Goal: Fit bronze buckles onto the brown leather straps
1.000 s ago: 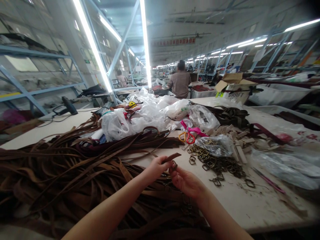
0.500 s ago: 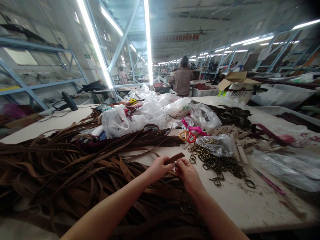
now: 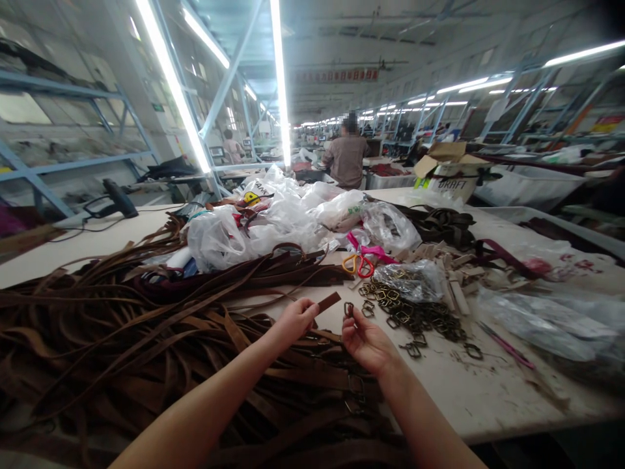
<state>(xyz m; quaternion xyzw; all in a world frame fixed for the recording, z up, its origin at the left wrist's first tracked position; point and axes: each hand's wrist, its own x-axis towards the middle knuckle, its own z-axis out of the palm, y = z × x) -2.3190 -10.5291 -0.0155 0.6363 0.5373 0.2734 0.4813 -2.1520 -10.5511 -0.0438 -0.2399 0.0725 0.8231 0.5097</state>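
Observation:
My left hand is closed on a brown leather strap, whose flat end sticks out past the fingertips to the right. A small brass buckle is pinched upright in my right hand, a short gap away from the strap end. Below and left of my hands spreads a big heap of brown straps, with several buckles showing among them near my right wrist. To the right lies a pile of loose brass buckles, partly under a clear plastic bag.
Red-and-yellow-handled scissors lie behind the buckles. Pink-handled snips rest at the right beside plastic wrap. White plastic bags pile at the table's middle. A carton and a person are farther back.
My hands have come apart. The right hand now shows a buckle held up at its fingertips, and the left has drawn the strap end slightly leftward. The view has shifted slightly.

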